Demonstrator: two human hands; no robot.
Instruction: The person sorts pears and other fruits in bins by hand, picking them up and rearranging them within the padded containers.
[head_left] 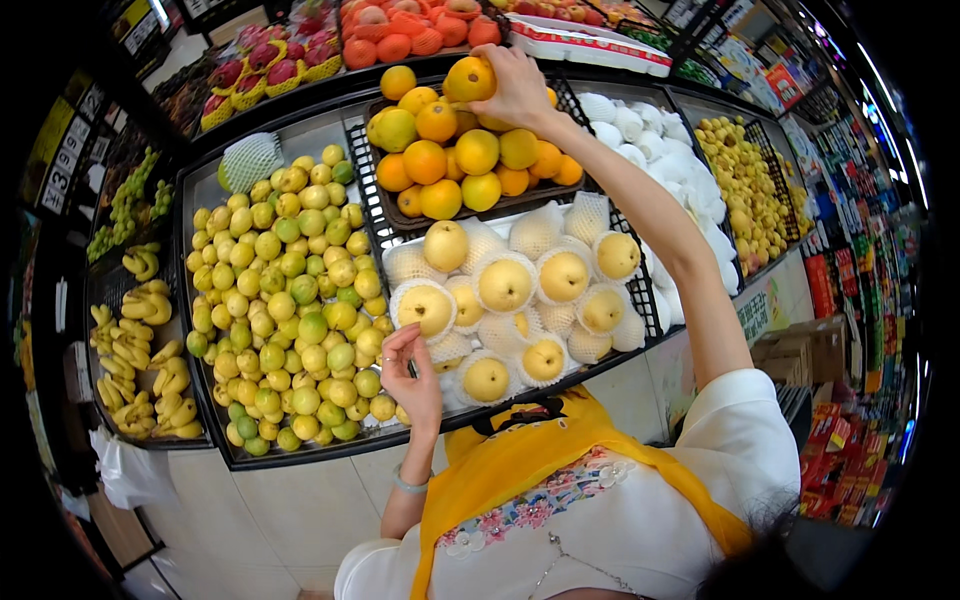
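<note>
At the far end of the stand, my right hand (515, 88) is closed around an orange (470, 79). It holds this fruit at the top of a heap of oranges (478, 151) in a dark, low-sided tray. Nearer to me, my left hand (412, 380) hovers with its fingers bent in and nothing seen between them. Beside its fingertips sits a yellow pear (426, 310) in a white foam net. Several more netted pears (505, 285) fill the tray in front of me. One pear (445, 245) lies on top without a net around it.
Yellow-green round fruit (290, 290) is heaped to the left, with bananas (130, 350) beyond. White-wrapped fruit (655, 150) lies to the right, then small yellow fruit (750, 190). Behind the oranges are dragon fruit (270, 62) and a white-red box (590, 45). Cardboard boxes (800, 350) stand at right.
</note>
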